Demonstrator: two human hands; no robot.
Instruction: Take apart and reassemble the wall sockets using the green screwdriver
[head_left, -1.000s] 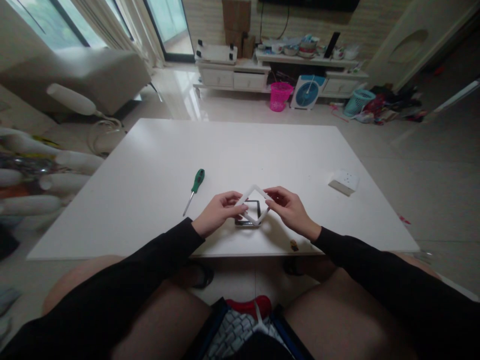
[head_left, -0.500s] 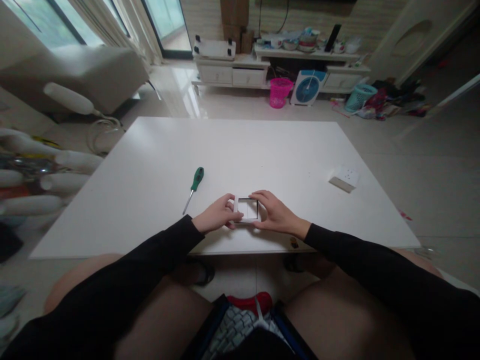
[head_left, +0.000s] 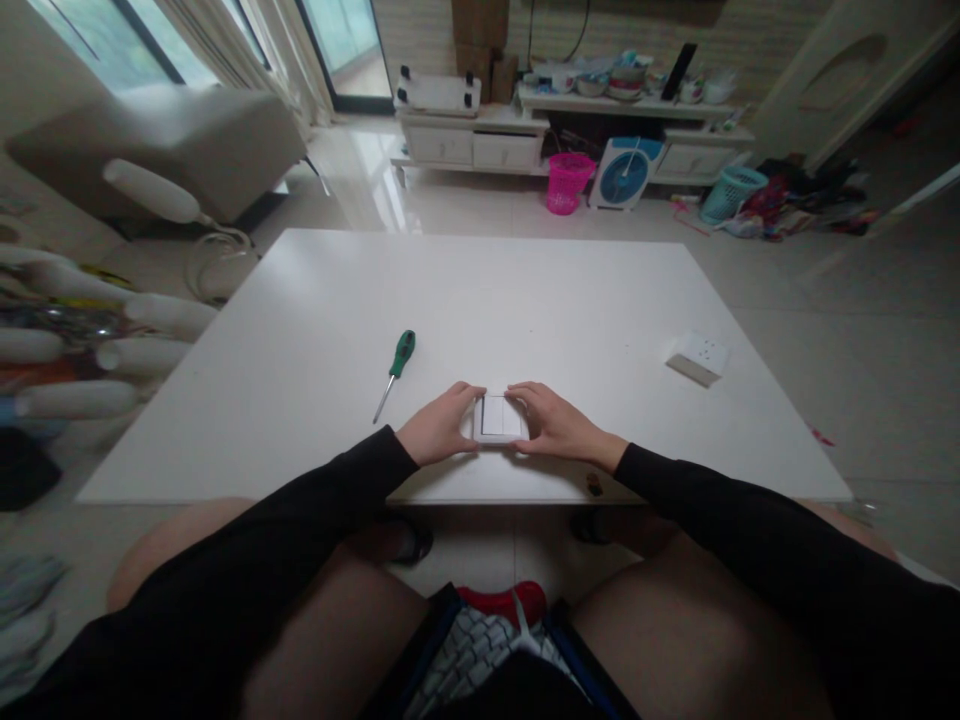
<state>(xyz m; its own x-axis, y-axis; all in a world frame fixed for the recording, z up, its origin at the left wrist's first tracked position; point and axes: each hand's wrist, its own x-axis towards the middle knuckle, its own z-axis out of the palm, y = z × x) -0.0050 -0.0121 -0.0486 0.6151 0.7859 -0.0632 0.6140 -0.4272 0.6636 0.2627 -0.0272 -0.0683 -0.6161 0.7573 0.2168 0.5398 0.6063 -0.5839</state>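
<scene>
A white wall switch [head_left: 493, 415] lies on the table near its front edge, with a white square frame [head_left: 499, 438] around its face. A dark line shows along the inner left side of the frame. My left hand [head_left: 442, 425] grips the left side, thumb at the near corner and fingers at the far one. Around the right side, my right hand [head_left: 551, 425] is closed in the same way. To the left of my left hand lies a screwdriver [head_left: 397, 367] with a green handle, its tip pointing toward me.
On the right of the white table [head_left: 525, 290] sits a white socket block [head_left: 699, 358]. A small brown and black piece [head_left: 594, 484] lies at the front edge. Beyond the table stand a pink basket [head_left: 568, 185], a blue and white fan [head_left: 626, 175] and a low cabinet [head_left: 510, 152].
The white frame was held tilted above the switch; it has come down and turned square around it. Both hands now grip the sides. The view has shifted slightly.
</scene>
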